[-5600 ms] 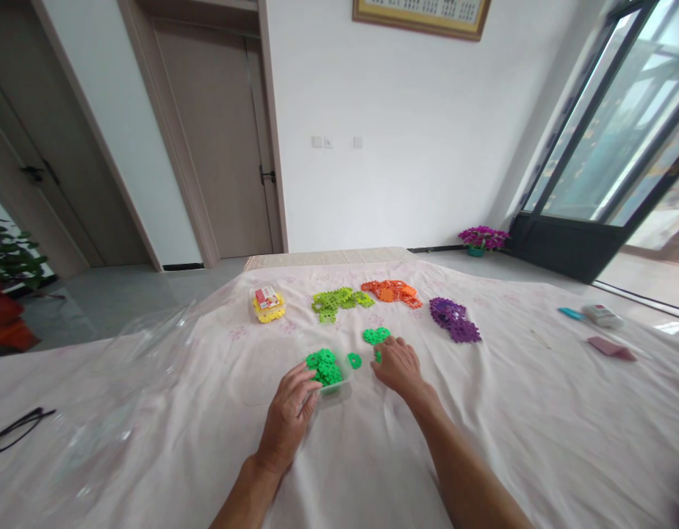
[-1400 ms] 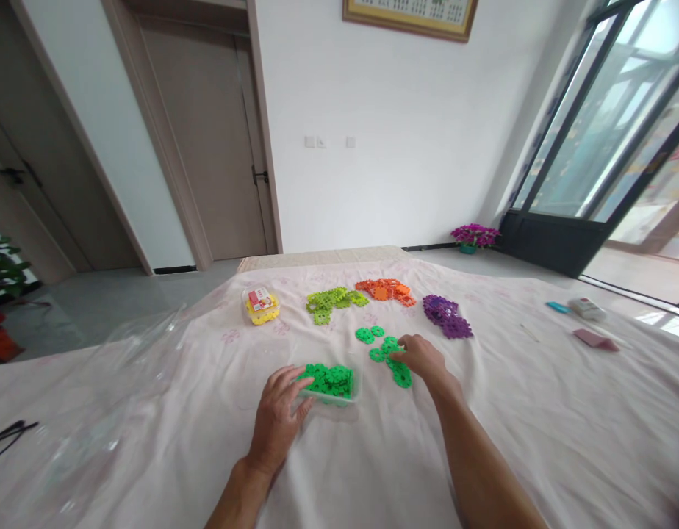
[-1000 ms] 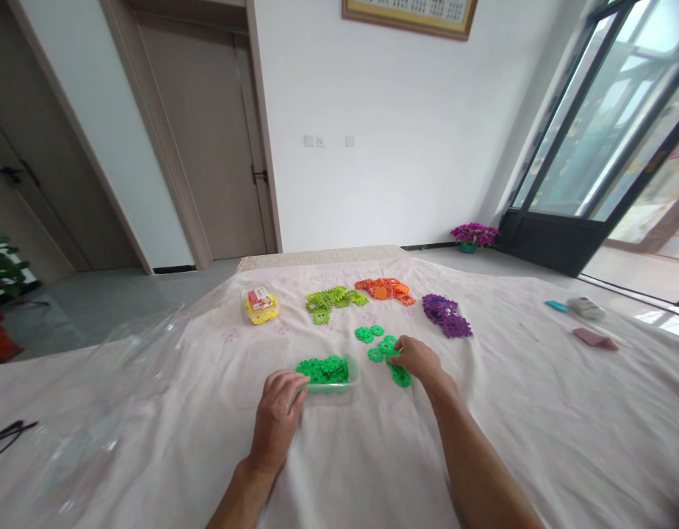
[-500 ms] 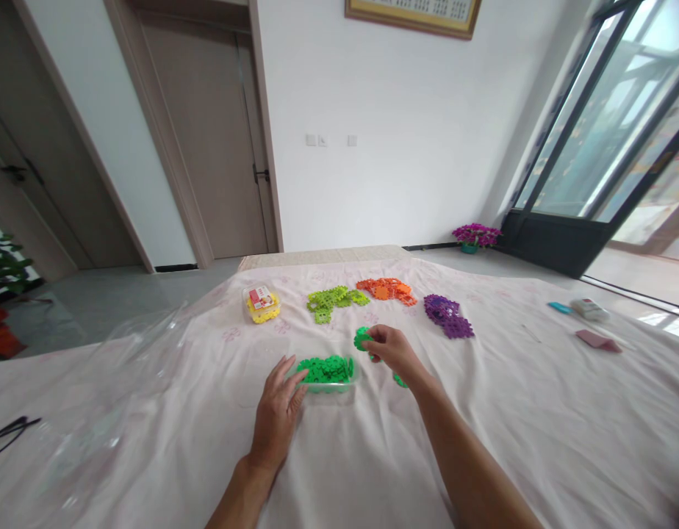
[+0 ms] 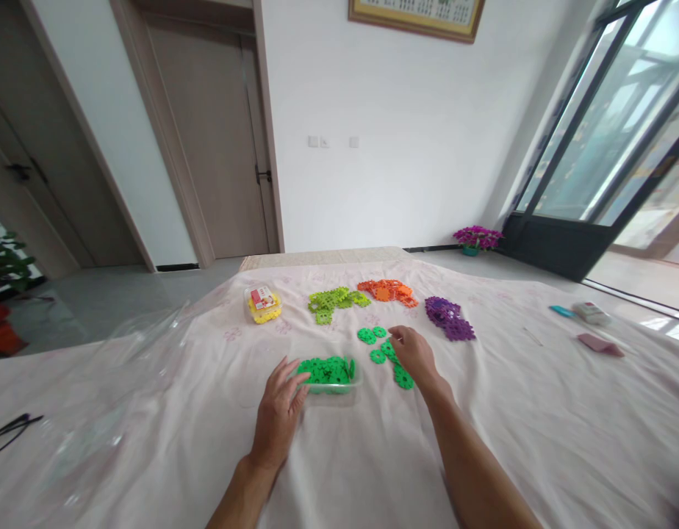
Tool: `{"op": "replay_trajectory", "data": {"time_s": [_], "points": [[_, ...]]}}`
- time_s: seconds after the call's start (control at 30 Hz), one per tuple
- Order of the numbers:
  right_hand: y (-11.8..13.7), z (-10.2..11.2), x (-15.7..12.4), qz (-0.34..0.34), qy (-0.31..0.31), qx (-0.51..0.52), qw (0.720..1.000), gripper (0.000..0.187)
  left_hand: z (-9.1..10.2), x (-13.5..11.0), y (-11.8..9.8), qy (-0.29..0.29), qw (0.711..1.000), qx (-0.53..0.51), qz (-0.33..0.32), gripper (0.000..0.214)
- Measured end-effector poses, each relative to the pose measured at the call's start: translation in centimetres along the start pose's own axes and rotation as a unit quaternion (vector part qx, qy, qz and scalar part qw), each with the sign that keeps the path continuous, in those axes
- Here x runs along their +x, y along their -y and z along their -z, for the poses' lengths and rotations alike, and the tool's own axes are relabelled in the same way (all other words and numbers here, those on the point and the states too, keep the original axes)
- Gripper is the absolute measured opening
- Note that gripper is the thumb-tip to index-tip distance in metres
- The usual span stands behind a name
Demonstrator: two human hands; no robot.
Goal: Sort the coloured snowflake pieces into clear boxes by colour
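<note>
The left hand (image 5: 278, 400) has spread fingers at the left end of a clear box (image 5: 333, 399) of green discs (image 5: 325, 371), well in from the cloth's far edge (image 5: 345, 268). The right hand (image 5: 412, 354) curls over loose green pieces (image 5: 378, 356); I cannot tell whether its fingertips pinch one.

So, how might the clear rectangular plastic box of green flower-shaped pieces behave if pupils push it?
The clear rectangular plastic box looks low and broad, so probably slides rather than tips. The green flower-shaped plastic pieces are heaped uncovered, so some may spill. Folds in the pale pink cloth could make it catch.
</note>
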State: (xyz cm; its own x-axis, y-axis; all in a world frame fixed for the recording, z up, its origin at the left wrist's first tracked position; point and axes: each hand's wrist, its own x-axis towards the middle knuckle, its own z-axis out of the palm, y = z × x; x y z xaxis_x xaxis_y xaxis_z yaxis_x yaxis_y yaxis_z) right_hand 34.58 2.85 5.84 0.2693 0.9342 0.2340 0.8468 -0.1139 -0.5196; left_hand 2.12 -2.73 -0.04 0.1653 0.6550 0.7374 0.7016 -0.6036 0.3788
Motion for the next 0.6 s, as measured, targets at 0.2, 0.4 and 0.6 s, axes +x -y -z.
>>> {"op": "replay_trajectory", "data": {"time_s": [0.2,0.4,0.6], "points": [[-2.6,-0.3,0.1,-0.075,0.040,-0.152,0.985,0.045,0.0,0.1,-0.1,0.002,1.000,-0.003,0.002,0.020],[-2.0,-1.3,-0.5,-0.048,0.050,-0.180,0.981,0.051,0.1,0.1,-0.1,0.004,1.000,-0.004,0.004,0.021],[-2.1,-1.4,-0.7,-0.045,0.045,-0.168,0.984,0.055,0.1,0.1,-0.1,0.010,1.000,-0.010,0.009,0.021]]}}
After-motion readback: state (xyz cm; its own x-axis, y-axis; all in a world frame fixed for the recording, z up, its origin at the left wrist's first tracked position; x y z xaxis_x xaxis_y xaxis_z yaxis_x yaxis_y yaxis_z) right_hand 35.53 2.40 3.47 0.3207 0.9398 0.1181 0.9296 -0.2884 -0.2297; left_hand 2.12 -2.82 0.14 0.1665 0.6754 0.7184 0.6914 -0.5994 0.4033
